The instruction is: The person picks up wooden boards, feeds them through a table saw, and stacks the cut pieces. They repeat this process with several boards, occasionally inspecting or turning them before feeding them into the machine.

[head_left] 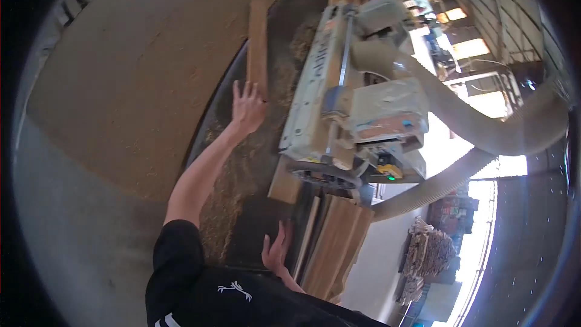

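My left hand (249, 108) reaches over the dark machine table, fingers spread at the near end of a long wooden board (258, 42). It touches the board's end; I cannot see any grip around it. Lower down, my right hand (276, 249) is held with its fingers apart and nothing in it. Just above the right hand, the end of another wooden board (284, 183) sticks out from beside the woodworking machine (318, 85). Beside the right hand lie several stacked boards (339, 245).
Sawdust and shavings (227, 224) cover parts of the dark table (260, 224). The machine has a handwheel (324, 174) and a thick dust hose (448, 100). Dusty floor (133, 85) spreads to the left. Wood piles (428, 254) stand far right.
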`<state>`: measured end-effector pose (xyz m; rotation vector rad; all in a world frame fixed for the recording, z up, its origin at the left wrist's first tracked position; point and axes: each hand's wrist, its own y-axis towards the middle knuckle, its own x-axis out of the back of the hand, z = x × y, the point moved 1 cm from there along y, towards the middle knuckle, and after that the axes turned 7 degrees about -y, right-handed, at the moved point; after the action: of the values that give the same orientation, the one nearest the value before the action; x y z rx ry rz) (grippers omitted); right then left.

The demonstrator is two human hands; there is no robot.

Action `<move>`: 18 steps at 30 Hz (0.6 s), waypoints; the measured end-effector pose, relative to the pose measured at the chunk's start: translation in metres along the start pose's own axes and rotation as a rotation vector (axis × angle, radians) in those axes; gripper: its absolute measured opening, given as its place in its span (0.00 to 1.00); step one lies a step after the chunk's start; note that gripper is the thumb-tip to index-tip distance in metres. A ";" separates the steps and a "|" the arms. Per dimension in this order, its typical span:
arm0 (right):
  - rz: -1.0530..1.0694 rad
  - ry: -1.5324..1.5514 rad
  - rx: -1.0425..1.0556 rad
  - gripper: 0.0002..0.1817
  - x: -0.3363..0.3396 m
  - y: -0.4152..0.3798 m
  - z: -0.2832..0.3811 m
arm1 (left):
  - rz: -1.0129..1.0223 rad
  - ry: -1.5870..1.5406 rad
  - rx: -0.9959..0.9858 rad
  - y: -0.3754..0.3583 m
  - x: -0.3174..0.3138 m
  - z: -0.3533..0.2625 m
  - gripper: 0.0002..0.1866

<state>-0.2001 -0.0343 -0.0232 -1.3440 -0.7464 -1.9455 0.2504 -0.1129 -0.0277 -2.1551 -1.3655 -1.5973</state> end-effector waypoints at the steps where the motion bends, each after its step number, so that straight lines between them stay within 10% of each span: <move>1: 0.048 -0.039 0.021 0.37 0.005 -0.015 -0.001 | 0.076 -0.019 0.027 -0.008 0.008 -0.007 0.24; 18: -0.252 0.155 0.040 0.23 -0.001 -0.034 -0.013 | 0.257 -0.073 0.403 -0.174 0.099 -0.066 0.35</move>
<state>-0.2338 -0.0225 -0.0313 -1.1036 -0.9087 -2.1887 0.0823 0.0075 0.0146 -2.0537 -1.2389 -1.0567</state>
